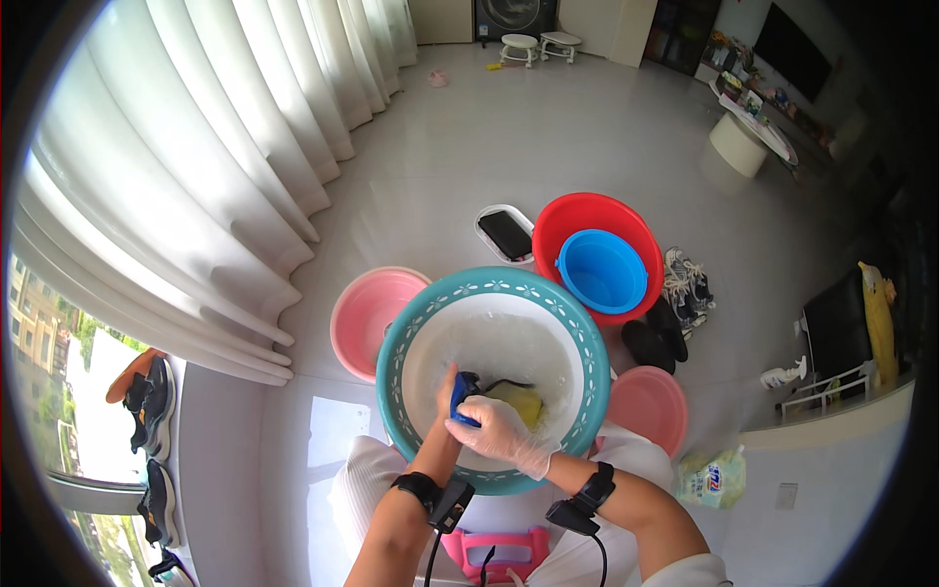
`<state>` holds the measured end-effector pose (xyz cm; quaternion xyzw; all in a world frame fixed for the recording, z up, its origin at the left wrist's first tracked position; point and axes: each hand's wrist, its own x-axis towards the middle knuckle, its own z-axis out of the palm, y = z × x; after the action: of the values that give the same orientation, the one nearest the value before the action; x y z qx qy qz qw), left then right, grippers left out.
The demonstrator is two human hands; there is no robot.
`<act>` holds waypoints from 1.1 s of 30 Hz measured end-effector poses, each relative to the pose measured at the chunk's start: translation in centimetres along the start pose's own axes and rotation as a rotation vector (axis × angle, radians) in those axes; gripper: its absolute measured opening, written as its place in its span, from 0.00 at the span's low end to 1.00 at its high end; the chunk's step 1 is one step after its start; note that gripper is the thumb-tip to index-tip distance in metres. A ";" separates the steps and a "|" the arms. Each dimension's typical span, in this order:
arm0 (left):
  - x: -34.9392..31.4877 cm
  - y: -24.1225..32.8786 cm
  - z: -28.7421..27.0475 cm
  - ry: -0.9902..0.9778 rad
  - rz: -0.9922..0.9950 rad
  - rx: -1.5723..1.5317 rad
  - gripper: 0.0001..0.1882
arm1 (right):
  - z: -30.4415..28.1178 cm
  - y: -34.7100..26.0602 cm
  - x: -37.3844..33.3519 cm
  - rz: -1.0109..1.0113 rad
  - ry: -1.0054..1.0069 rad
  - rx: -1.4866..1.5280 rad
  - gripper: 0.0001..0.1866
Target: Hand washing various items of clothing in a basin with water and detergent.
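A large basin (406,323) with a white inside and a patterned teal rim stands between my knees, holding cloudy water. Over it, both hands are closed around a small blue and black item (464,389) whose kind I cannot make out. My left hand (445,399) presses against its left side, fingers partly hidden. From the right, my right hand (496,430), in a clear glove, grips its lower end. Just beyond my right hand, a yellow-green piece (520,399), like a cloth or sponge, lies in the water beside a dark cord or strip (509,383).
Pink basins stand left (357,318) and right (650,406). Behind are a red basin (579,207) holding a blue bucket (602,274), and a white tray with a phone (506,235). Black shoes (650,342) and sneakers (687,284) sit right; more shoes (154,406) line the left sill.
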<state>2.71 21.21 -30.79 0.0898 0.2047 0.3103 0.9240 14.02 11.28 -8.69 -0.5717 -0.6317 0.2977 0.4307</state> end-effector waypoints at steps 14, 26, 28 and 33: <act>-1.9 -3.6 14.6 0.428 -0.223 0.080 0.21 | -3.2 8.5 2.7 0.074 0.168 -0.545 0.14; -0.6 -3.9 13.0 0.681 0.047 0.323 0.24 | -1.7 13.4 1.4 0.387 0.043 -0.337 0.18; -0.5 -1.5 6.8 0.463 0.036 0.163 0.30 | 1.2 8.6 2.5 0.480 0.060 0.077 0.16; 0.1 -0.9 5.9 0.520 0.133 0.150 0.24 | 0.9 2.0 0.6 0.227 0.222 0.043 0.11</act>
<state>5.82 20.34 -25.80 0.0887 0.4508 0.3671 0.8088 14.20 12.25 -10.69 -0.6595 -0.5051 0.2927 0.4735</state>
